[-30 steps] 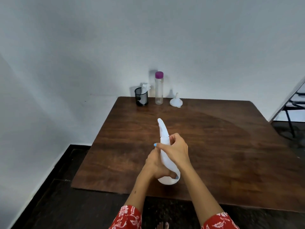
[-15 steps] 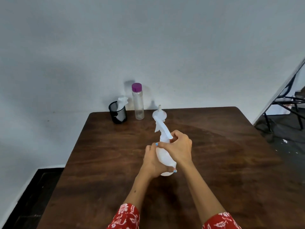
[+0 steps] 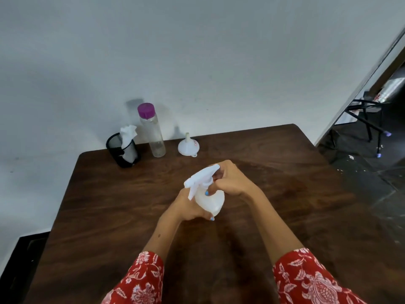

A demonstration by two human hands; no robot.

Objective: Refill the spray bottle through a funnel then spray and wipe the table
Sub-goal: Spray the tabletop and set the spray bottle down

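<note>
A white spray bottle stands over the middle of the dark wooden table. My left hand wraps its round body from the left. My right hand grips the neck just under the white trigger head, which points to the left. At the back edge a small white funnel rests wide end down. Left of it stands a tall clear bottle with a purple cap.
A black mesh cup holding a crumpled white tissue stands at the table's back left corner, against the white wall. Off to the right a black metal frame stands on the dark floor.
The view has moved closer over the table. The bottle has tipped upright and its trigger head has turned from pointing away to pointing left, with both hands still on it.
</note>
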